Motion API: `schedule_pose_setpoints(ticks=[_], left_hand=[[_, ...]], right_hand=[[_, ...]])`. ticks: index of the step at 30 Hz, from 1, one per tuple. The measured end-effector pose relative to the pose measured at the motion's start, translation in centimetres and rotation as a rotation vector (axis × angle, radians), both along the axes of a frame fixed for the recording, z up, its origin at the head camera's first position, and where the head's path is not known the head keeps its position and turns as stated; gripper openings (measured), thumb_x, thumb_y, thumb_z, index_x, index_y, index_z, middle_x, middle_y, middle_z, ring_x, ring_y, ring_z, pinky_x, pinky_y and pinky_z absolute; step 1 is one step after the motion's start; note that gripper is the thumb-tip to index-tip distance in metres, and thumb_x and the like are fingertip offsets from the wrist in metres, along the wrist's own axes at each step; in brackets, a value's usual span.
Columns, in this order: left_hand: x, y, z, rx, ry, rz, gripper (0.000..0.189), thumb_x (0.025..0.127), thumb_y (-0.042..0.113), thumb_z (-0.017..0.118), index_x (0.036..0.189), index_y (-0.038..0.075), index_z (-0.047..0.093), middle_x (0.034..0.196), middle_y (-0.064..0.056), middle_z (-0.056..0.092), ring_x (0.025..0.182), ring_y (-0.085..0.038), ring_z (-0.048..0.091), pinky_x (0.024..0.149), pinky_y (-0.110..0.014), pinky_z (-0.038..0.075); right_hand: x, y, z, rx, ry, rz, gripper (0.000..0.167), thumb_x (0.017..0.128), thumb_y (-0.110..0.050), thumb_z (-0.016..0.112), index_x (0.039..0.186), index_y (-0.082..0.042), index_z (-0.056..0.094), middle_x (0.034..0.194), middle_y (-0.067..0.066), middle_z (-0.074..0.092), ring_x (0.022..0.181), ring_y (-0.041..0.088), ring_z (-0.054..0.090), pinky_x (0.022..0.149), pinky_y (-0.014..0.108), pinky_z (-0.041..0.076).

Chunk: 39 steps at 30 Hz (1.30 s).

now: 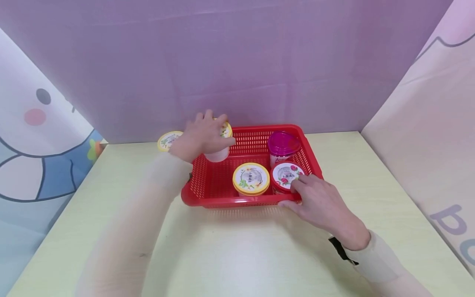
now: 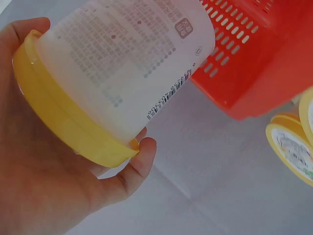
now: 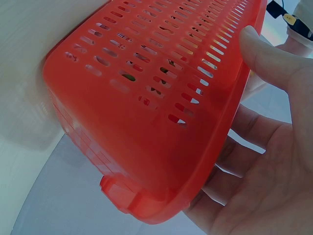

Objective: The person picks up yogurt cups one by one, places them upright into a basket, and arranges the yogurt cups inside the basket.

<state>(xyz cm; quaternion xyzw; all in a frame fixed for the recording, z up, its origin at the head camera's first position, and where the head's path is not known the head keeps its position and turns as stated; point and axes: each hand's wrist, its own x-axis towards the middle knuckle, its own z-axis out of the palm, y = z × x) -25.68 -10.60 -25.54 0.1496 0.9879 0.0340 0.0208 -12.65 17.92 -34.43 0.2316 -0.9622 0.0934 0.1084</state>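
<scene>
Left hand [image 1: 205, 138] grips a white yellow-lidded cup [image 2: 129, 63] by its lid, thumb and fingers curled round the lid's edge; cup is lid-up in the head view, over the back-left part of the red basket [image 1: 256, 201]. Printed text and a barcode show on its side. Right hand [image 1: 322, 202] straddles the basket's front rim near the right corner, thumb on the outer wall, fingers bent over to the inside, holding the rim; fingertips are at the red-lidded cup [image 1: 285, 177], can't tell how firmly they touch it. Red-lidded cup stands in the front-right corner, magenta-lidded cup [image 1: 283, 143] behind it, second yellow-lidded cup [image 1: 251, 179] to its left, all inside the basket. Another yellow lid [image 1: 169, 139] shows outside, left of the basket, partly behind the left hand. Basket sits on a pale table [image 1: 237, 255] against a purple cloth [image 1: 237, 62]. Black strap [image 1: 342, 250] on the right wrist.
</scene>
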Motion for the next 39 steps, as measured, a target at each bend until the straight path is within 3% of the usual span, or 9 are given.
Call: schedule_pose_setpoints(ticks=[8, 22, 27, 39], left_hand=[[-1.0, 1.7, -0.7, 0.034, -0.012, -0.015, 0.078, 0.088, 0.058, 0.062, 0.154, 0.024, 0.037, 0.148, -0.016, 0.037, 0.134, -0.037, 0.036, 0.106, -0.064, 0.037], [-2.8, 3.7, -2.4, 0.067, 0.001, -0.019, 0.077, 0.088, 0.058, 0.063, 0.154, 0.026, 0.037, 0.147, -0.013, 0.039, 0.134, -0.034, 0.037, 0.108, -0.061, 0.037], [-3.3, 4.3, -3.3, 0.084, -0.029, 0.005, 0.084, 0.087, 0.057, 0.067, 0.157, 0.027, 0.034, 0.149, -0.011, 0.037, 0.138, -0.034, 0.034, 0.11, -0.06, 0.036], [-3.2, 5.1, -5.3, 0.112, -0.085, 0.052, 0.09, 0.084, 0.055, 0.073, 0.159, 0.029, 0.031, 0.148, -0.01, 0.036, 0.138, -0.032, 0.034, 0.11, -0.058, 0.037]], right_hand=[[0.1, 0.0, 0.1, 0.001, -0.004, -0.01, 0.045, 0.073, -0.045, 0.089, 0.092, -0.01, 0.069, 0.086, 0.004, 0.064, 0.076, 0.019, 0.057, 0.064, 0.038, 0.055], [0.3, -0.2, 0.0, 0.007, 0.002, -0.01, 0.045, 0.073, -0.045, 0.089, 0.093, -0.01, 0.069, 0.087, 0.004, 0.065, 0.077, 0.019, 0.057, 0.066, 0.039, 0.055], [0.2, -0.2, 0.1, 0.011, 0.002, -0.016, 0.047, 0.072, -0.045, 0.09, 0.094, -0.01, 0.07, 0.089, 0.005, 0.066, 0.079, 0.02, 0.059, 0.067, 0.04, 0.056], [0.3, -0.6, 0.1, 0.008, 0.003, -0.005, 0.044, 0.072, -0.043, 0.09, 0.092, -0.01, 0.069, 0.088, 0.004, 0.065, 0.078, 0.019, 0.057, 0.067, 0.04, 0.055]])
